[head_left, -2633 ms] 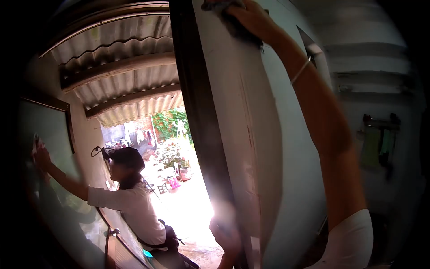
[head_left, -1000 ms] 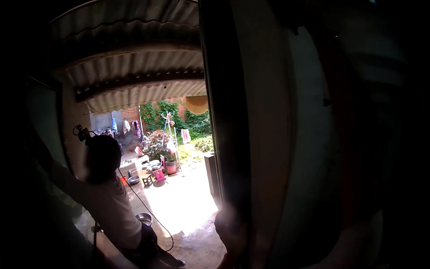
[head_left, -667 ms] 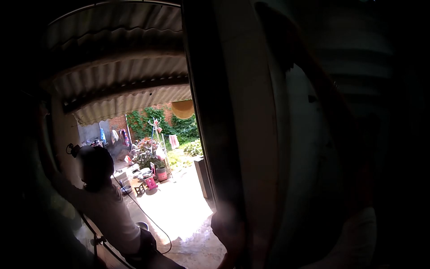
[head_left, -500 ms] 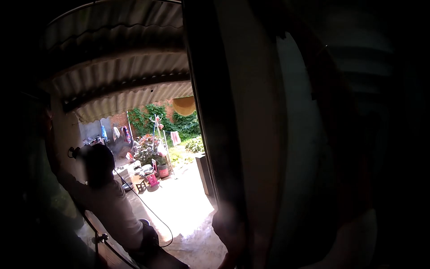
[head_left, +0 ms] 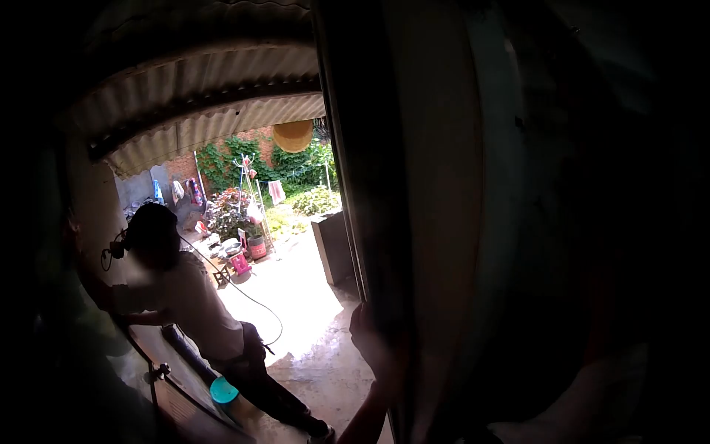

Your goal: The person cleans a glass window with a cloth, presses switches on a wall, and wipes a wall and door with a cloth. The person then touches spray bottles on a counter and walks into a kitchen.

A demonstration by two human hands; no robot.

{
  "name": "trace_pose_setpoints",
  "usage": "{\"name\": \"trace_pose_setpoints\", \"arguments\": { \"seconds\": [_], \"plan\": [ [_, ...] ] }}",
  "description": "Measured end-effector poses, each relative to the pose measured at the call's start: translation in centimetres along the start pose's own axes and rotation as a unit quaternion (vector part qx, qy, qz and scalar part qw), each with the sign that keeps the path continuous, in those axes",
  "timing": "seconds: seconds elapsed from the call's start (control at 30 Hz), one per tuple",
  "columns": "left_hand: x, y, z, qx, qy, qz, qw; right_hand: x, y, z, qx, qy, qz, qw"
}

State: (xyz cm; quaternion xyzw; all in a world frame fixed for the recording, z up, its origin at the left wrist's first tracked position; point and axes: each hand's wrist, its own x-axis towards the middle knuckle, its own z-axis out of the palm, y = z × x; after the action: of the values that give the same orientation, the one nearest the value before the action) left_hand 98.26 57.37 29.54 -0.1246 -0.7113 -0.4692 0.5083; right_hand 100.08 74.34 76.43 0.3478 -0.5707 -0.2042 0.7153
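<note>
A tall dark upright panel (head_left: 436, 185) fills the middle and right of the view; its exact kind is too dark to make out. My left hand (head_left: 370, 340) is closed round the panel's left edge, low down, with the forearm rising from the bottom. Its fingertips are partly lost in shadow. On the right, only a dim pale sleeve (head_left: 610, 392) shows of my right arm; the right hand is hidden in the dark.
Another person (head_left: 200, 318) leans at the left, arms towards the dark wall side, near a door with a knob (head_left: 160, 370). A turquoise basin (head_left: 222, 390) is on the floor. Outside are a dark box-like block (head_left: 333, 248), potted plants (head_left: 229, 211) and a hanging yellow basin (head_left: 293, 136).
The view has shifted, and the outdoor scene sits higher and further left. My left hand stays on the panel edge. The other person's legs and the turquoise basin now show more fully.
</note>
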Motion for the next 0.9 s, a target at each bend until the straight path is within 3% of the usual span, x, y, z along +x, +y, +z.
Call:
{"name": "trace_pose_setpoints", "arguments": {
  "seconds": [0.13, 0.23, 0.3, 0.5, 0.57, 0.6, 0.67, 0.7, 0.77, 0.8, 0.87, 0.9],
  "plan": [
    [-0.5, -1.3, 0.7, 0.024, 0.031, -0.009, 0.999, -5.6, -6.8, -1.4, -0.036, -0.042, -0.083, 0.995],
    [-0.9, -1.4, 0.6, 0.019, 0.037, 0.005, 0.999, -9.2, -13.9, -4.0, 0.045, -0.124, -0.074, 0.989],
    [-1.0, -1.0, 0.2, 0.018, 0.041, 0.011, 0.999, -14.2, -17.9, -3.2, 0.101, -0.115, -0.073, 0.985],
    [-0.8, -1.6, -2.4, -0.052, -0.019, 0.025, 0.998, -30.3, -35.6, -4.6, 0.089, -0.121, 0.066, 0.986],
    [-2.1, -1.7, -3.4, -0.04, -0.021, 0.029, 0.999, -32.3, -40.2, -7.6, 0.195, -0.265, 0.148, 0.933],
    [-2.6, -1.8, -3.8, -0.031, -0.016, 0.04, 0.999, -35.5, -43.2, -8.0, 0.203, -0.268, 0.147, 0.93],
    [-3.9, -1.9, -4.5, -0.024, -0.025, 0.022, 0.999, -43.7, -49.3, -8.1, 0.198, -0.444, 0.067, 0.871],
    [-4.6, -2.2, -4.8, -0.023, -0.031, 0.011, 0.999, -45.9, -51.0, -8.7, 0.207, -0.447, 0.067, 0.867],
    [-6.3, -3.0, -6.0, -0.017, -0.034, -0.003, 0.999, -49.0, -53.5, -10.6, 0.406, -0.465, 0.111, 0.779],
    [-6.7, -3.3, -6.8, -0.015, -0.038, -0.013, 0.999, -49.5, -53.2, -11.7, 0.414, -0.464, 0.109, 0.776],
    [-7.0, -3.7, -8.3, -0.01, -0.033, -0.029, 0.999, -50.5, -51.9, -14.2, 0.615, -0.49, 0.268, 0.556],
    [-7.1, -3.6, -9.0, -0.001, -0.019, -0.044, 0.999, -51.0, -51.0, -15.2, 0.617, -0.492, 0.266, 0.553]
  ]
}}
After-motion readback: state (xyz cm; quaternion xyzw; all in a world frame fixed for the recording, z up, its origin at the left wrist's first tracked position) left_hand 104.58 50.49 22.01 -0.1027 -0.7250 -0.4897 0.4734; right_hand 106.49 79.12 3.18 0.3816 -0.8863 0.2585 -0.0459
